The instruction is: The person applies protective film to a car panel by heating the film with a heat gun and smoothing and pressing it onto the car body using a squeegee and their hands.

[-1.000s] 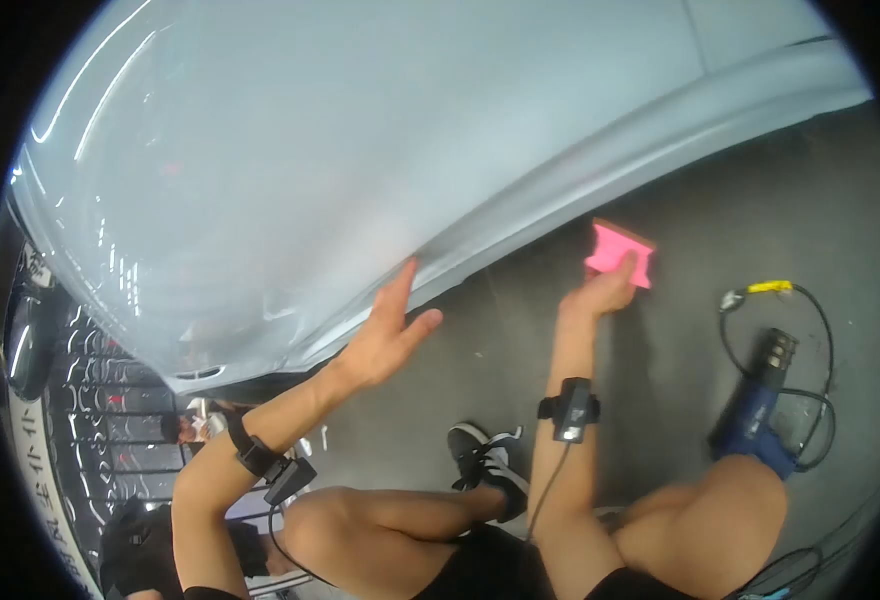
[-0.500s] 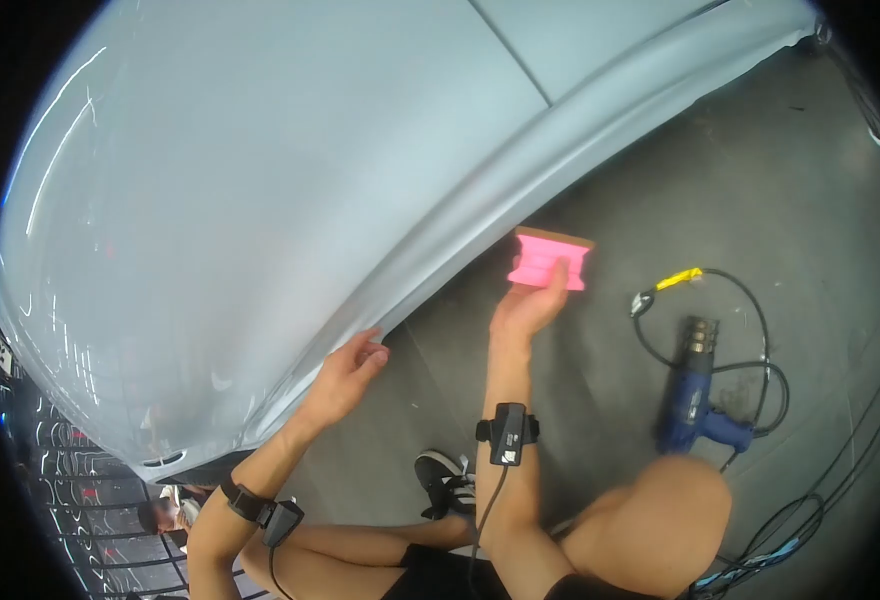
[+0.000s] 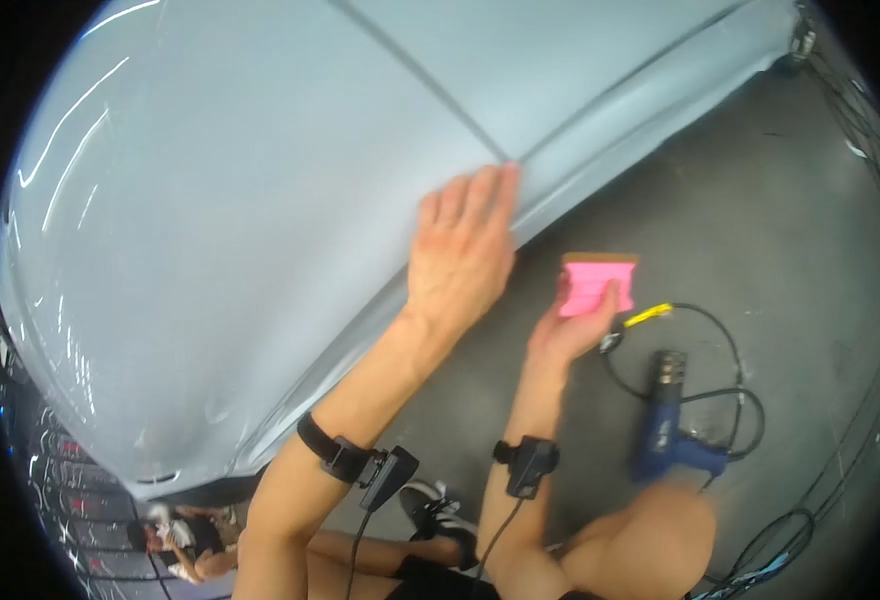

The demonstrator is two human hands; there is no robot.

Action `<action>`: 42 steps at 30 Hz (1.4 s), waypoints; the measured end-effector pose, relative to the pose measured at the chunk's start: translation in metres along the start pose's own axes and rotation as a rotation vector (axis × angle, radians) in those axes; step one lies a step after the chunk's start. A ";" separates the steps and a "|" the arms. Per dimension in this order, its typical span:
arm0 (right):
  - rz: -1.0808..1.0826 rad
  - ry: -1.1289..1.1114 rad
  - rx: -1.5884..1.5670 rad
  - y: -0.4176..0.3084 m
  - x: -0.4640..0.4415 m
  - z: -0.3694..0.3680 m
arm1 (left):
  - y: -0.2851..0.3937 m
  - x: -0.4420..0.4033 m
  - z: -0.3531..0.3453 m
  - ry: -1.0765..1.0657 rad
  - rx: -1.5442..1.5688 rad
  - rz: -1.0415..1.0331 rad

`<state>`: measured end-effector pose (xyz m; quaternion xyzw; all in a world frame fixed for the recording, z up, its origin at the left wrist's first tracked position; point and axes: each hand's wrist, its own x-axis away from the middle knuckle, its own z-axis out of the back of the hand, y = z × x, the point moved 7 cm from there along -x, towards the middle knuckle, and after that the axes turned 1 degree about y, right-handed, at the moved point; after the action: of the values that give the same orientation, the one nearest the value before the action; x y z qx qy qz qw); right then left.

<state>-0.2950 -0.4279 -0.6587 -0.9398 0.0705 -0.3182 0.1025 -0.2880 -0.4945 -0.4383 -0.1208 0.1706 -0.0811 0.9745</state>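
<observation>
My left hand lies flat on the pale grey-blue car body, fingers stretched out. Its fingertips reach the spot where the door seams meet, just above the lower edge. In my right hand is a pink squeegee with a brown strip along its top edge. The thumb presses on its near face, while the other fingers are mostly hidden behind it. The squeegee is held over the floor, apart from the car. Loose-looking, wavy film runs along the car's lower edge.
A blue heat gun lies on the grey floor to the right, its black cord looped with a yellow tag. More cables trail at lower right. Another person is at lower left, beyond the car.
My left hand has moved up and right from the car's lower edge onto the panel by the seam, its fingers straightening. My right hand with the squeegee has shifted slightly right and down in view.
</observation>
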 end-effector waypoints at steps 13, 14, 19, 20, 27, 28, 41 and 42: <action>0.118 0.140 -0.050 -0.060 -0.028 0.001 | 0.012 -0.004 -0.027 -0.035 -0.194 0.158; 0.110 0.141 -0.027 -0.059 -0.030 0.002 | 0.011 -0.005 -0.025 -0.034 -0.169 0.169; 0.117 0.132 -0.049 -0.060 -0.034 0.002 | 0.014 -0.013 -0.020 0.032 -0.058 0.234; 0.085 0.142 -0.048 -0.059 -0.033 0.000 | 0.013 -0.016 -0.018 0.013 -0.085 0.243; 0.070 0.148 -0.006 -0.056 -0.030 -0.001 | 0.004 -0.037 -0.014 0.098 0.066 0.290; 0.073 0.150 -0.017 -0.053 -0.031 0.000 | 0.003 -0.041 -0.015 0.090 0.022 0.284; 0.066 0.104 0.016 -0.063 -0.028 -0.008 | 0.036 -0.102 -0.049 -0.664 -0.711 -0.102; 0.078 0.105 0.024 -0.066 -0.028 -0.008 | 0.033 -0.101 -0.058 -0.619 -0.714 -0.137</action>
<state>-0.3177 -0.3595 -0.6535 -0.9171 0.1087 -0.3637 0.1223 -0.3983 -0.4551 -0.4683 -0.4777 -0.1188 -0.0418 0.8695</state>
